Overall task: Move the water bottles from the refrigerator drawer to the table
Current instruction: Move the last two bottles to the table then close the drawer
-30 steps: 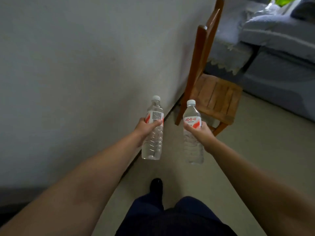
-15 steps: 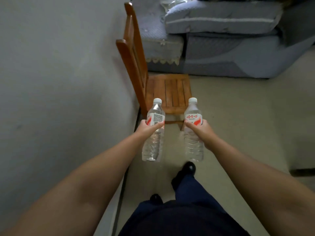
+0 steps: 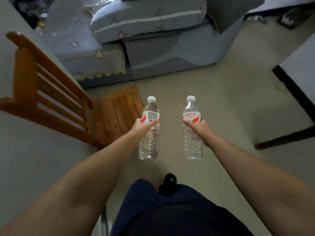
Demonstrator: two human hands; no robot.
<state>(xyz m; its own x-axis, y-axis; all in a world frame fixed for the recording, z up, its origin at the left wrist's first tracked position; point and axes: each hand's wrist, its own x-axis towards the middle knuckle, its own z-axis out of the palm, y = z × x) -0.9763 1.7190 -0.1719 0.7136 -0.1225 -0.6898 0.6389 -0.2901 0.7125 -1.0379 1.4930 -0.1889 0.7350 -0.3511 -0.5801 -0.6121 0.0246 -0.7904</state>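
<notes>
The carrying step is underway: the left hand (image 3: pixel 144 125) is clasping one water bottle (image 3: pixel 150 133) and the right hand (image 3: pixel 197 127) another bottle (image 3: pixel 192 133), both upright in mid-air, likely needing a turn toward the table (image 3: pixel 300 65) at two o'clock.

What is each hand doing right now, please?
Left hand: closed around the left water bottle, held upright.
Right hand: closed around the right water bottle, also upright.
</notes>
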